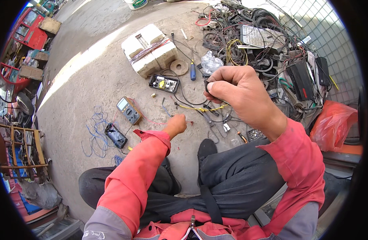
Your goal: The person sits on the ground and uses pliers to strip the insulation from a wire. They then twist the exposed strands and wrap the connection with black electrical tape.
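Observation:
My right hand (pixel 242 90) is raised over the floor, thumb and forefinger pinched on a small black piece (pixel 206 85) whose kind I cannot make out. Lower and to the left, my left hand (pixel 176 125) is closed with its fingers turned away, so what it grips is hidden. Thin wire ends show beside it. A yellow-and-grey multimeter (pixel 129 111) lies to its left, with a red lead running toward the hand. Beyond the hands are an opened black case (pixel 164 83) with parts inside, a blue-handled screwdriver (pixel 193 71) and a yellow cable (pixel 196 108).
A white foam block (pixel 150 50) stands ahead. At the right sprawls a heap of tangled cables (pixel 248 36), with a red plastic bag (pixel 334 124) nearer me. Blue wire (pixel 98 132) and a black case piece (pixel 116 135) lie left. A red toy vehicle (pixel 30 30) stands far left.

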`<state>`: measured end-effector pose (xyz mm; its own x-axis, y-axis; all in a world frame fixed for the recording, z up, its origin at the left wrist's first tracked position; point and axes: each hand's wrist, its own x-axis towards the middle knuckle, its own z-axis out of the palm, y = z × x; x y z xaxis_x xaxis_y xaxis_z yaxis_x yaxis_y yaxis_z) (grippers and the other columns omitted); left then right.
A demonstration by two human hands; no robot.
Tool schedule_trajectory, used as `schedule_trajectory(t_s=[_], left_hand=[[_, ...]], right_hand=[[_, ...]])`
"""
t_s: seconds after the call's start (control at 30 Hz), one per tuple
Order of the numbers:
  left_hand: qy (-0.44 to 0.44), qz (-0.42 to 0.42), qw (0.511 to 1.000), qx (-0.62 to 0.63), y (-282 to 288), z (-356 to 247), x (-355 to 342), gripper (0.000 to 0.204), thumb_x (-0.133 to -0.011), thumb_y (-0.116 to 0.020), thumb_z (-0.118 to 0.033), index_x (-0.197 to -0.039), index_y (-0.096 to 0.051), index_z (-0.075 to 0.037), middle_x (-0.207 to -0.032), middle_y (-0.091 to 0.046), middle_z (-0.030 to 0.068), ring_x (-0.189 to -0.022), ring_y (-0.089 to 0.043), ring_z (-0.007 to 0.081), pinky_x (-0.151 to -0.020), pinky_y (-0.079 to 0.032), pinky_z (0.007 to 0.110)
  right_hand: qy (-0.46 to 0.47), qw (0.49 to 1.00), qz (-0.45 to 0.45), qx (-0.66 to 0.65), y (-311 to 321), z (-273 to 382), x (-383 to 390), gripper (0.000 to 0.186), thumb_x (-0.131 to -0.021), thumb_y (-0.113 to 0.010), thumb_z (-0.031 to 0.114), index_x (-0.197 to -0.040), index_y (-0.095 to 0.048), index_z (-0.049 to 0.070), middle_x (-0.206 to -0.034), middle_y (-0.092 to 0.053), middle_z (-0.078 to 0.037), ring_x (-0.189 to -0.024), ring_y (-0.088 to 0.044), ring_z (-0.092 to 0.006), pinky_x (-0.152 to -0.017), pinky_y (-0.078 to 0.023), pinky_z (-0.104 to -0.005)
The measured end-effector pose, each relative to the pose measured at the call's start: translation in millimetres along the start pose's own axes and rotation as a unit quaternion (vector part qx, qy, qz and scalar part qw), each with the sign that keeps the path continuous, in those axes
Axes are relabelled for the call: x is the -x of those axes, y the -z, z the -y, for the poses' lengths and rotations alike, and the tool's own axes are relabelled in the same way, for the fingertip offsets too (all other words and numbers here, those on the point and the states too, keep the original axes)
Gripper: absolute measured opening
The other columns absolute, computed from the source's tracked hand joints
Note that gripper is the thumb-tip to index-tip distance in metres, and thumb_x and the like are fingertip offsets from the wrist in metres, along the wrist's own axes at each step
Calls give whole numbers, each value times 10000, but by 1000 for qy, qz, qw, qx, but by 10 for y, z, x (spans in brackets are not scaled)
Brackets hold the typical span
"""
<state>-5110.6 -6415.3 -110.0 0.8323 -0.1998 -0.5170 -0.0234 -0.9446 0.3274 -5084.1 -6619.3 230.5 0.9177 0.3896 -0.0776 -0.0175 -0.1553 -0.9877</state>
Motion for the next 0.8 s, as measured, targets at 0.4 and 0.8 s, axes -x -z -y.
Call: schedule_trajectory(t_s=[0.4,0.8], left_hand=[[-113,-58,923,363,1188,-122,16,210,-927,-625,-182,-883,-713,4,-696,-652,57,-616,-588,131,-578,-475,289],[-199,-105,819,528,2848,3,989,157,-995,-611,-125,-948,-707,-10,-717,-614,-9,-581,-490,44,-513,-374,204]], right_hand=[[-4,993,-8,-114,3,-8,10,145,-878,-595,55,-818,-665,-57,-740,-663,-70,-638,-583,-95,-590,-475,-250],[-11,990,-11,-143,-75,40,-61,132,-899,-603,61,-909,-660,-58,-818,-691,-117,-719,-662,-161,-653,-546,-295]])
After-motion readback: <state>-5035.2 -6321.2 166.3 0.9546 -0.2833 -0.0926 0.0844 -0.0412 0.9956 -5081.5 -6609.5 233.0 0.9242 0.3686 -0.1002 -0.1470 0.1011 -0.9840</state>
